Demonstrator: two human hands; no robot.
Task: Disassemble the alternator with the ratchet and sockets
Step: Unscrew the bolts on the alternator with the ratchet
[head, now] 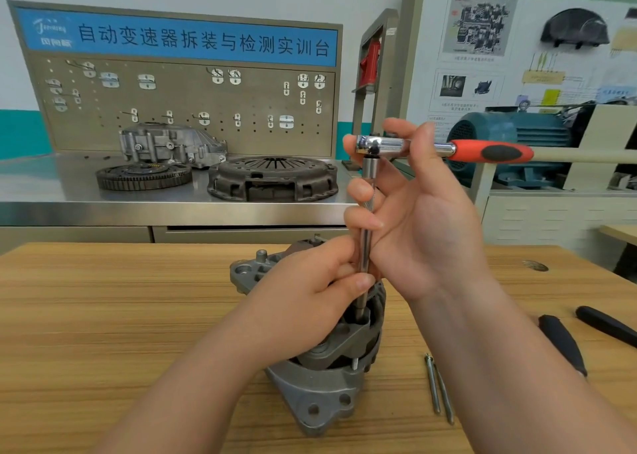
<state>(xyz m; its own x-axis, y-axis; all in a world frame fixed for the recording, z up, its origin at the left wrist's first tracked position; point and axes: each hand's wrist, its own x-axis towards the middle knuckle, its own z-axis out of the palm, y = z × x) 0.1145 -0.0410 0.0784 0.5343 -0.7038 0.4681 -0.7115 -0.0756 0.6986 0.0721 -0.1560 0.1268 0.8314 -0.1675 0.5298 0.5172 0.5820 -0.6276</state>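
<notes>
Alternator point(320, 384) stands on table point(103, 315), ratchet point(489, 152) above, bolts point(439, 388) just right.

Extension point(363, 253) end hidden inside alternator point(320, 395), black handle point(606, 326) cut by right edge

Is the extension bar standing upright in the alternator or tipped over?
Upright, nearly vertical: the extension bar runs from the ratchet down into the top of the alternator, with the left hand pinching its lower part.
</notes>
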